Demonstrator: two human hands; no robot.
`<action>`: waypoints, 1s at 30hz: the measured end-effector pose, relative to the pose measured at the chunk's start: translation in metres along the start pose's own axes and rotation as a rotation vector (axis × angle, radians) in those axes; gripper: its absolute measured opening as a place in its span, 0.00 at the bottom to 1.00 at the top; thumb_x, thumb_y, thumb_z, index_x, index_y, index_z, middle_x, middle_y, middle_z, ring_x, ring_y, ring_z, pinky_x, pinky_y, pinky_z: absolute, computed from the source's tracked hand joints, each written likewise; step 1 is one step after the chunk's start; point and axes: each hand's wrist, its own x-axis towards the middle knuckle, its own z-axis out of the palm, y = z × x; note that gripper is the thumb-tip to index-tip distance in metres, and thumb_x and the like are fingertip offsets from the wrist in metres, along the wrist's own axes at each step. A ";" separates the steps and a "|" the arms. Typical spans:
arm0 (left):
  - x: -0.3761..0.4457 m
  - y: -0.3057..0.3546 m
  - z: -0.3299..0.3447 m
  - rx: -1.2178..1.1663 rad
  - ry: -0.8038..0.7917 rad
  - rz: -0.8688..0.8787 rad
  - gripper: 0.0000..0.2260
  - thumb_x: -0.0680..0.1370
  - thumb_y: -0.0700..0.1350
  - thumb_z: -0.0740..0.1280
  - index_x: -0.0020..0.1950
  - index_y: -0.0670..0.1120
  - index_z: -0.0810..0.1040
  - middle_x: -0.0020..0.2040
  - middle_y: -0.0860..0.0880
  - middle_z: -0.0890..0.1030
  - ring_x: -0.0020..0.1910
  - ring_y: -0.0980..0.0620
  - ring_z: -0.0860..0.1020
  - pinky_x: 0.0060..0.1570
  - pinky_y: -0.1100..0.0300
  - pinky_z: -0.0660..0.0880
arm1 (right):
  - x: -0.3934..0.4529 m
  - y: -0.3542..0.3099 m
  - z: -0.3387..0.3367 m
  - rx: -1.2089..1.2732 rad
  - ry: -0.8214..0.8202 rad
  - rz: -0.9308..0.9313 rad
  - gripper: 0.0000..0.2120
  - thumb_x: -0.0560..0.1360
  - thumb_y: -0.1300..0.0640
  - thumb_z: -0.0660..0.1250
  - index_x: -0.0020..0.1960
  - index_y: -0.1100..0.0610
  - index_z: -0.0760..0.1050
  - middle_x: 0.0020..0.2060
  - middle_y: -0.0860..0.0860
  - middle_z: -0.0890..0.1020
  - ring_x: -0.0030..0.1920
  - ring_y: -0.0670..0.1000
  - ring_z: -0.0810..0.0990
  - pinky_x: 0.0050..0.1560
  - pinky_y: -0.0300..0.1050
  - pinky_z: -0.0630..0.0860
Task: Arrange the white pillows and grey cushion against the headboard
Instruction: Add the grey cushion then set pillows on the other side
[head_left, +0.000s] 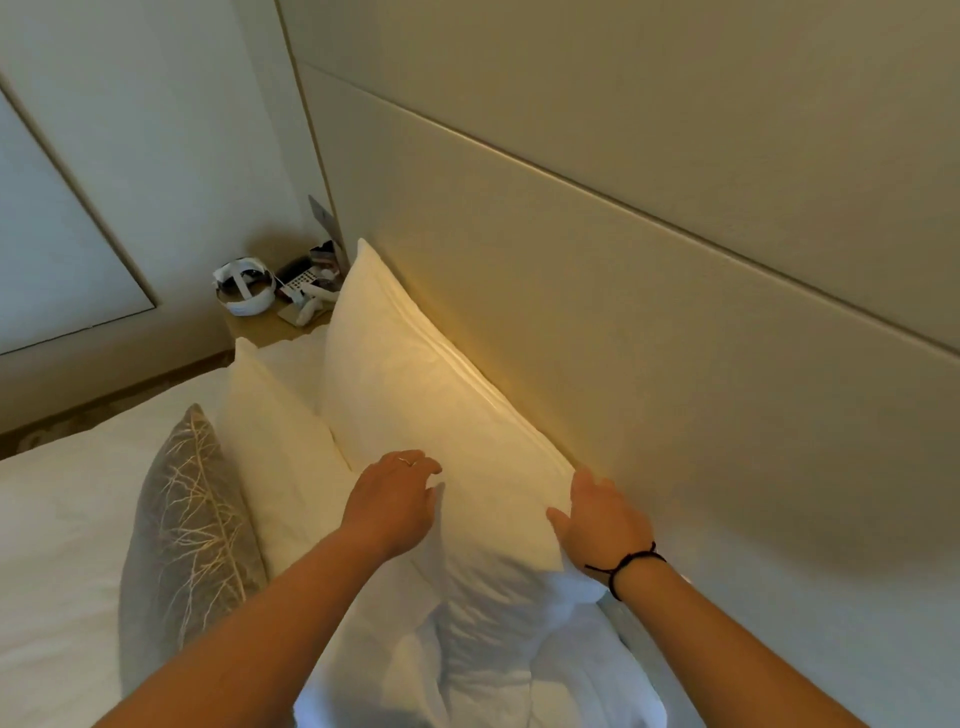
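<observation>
Hands flat, fingers relaxed: left hand (400, 493) and right hand (602, 514) press the back pillow (415, 395) against the headboard (649, 338).

Two bare arms show, with no sleeves on them. The left hand (395, 496) has a thin, shiny ring (407, 461) on one finger. The right hand (602, 519) has no ring that can be seen. Around the right wrist there is a thin black cord bracelet (623, 564). It goes round the wrist like string and has a small knot on top, with a short loose end that sticks out.
</observation>
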 end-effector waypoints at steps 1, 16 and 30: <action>0.007 -0.001 -0.001 -0.028 -0.012 0.020 0.16 0.82 0.53 0.59 0.69 0.53 0.74 0.71 0.52 0.74 0.68 0.50 0.71 0.67 0.53 0.68 | 0.002 0.001 -0.005 0.025 -0.014 0.026 0.24 0.77 0.40 0.62 0.62 0.55 0.63 0.51 0.54 0.78 0.47 0.56 0.79 0.46 0.51 0.78; 0.073 0.024 0.026 -0.341 -0.118 0.139 0.16 0.81 0.51 0.61 0.69 0.54 0.72 0.70 0.51 0.74 0.67 0.49 0.72 0.66 0.52 0.70 | 0.015 -0.010 -0.014 0.252 -0.103 0.166 0.20 0.81 0.49 0.57 0.33 0.53 0.57 0.29 0.49 0.62 0.29 0.50 0.59 0.30 0.43 0.56; 0.177 0.029 -0.002 0.150 -0.269 0.502 0.27 0.76 0.44 0.64 0.71 0.64 0.64 0.73 0.57 0.69 0.69 0.45 0.65 0.63 0.47 0.67 | 0.049 -0.022 -0.029 0.578 0.050 0.068 0.19 0.74 0.67 0.61 0.45 0.44 0.80 0.48 0.42 0.81 0.46 0.44 0.77 0.37 0.33 0.69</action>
